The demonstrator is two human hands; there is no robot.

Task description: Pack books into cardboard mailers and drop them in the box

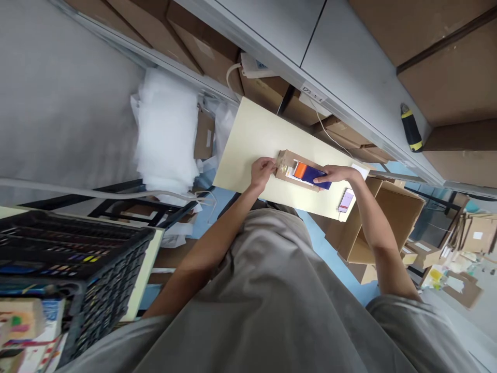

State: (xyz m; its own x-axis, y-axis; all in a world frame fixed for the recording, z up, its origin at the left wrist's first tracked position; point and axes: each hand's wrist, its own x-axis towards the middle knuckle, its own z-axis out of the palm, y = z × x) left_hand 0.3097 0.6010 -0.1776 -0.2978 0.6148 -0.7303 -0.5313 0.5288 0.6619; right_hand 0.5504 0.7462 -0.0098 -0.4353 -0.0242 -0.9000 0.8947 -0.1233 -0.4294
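A small brown cardboard box (pixel 286 156) with clear tape at its left end lies on the pale yellow tabletop (pixel 248 134). On top of it is an orange and dark blue packet (pixel 306 172), with a white printed piece partly showing beneath. My left hand (pixel 264 171) is closed at the box's left end, thumb and fingers pinched together; whatever is between them is too small to make out. My right hand (pixel 333 174) grips the blue end of the packet, fingers over it.
A phone (pixel 346 200) with a lit screen lies at the table's right end, beside an open carton (pixel 396 212). A yellow and black tool (pixel 410 127) rests on the grey shelf above. White foam sheets (pixel 166 129) and a black crate (pixel 112 280) are at the left.
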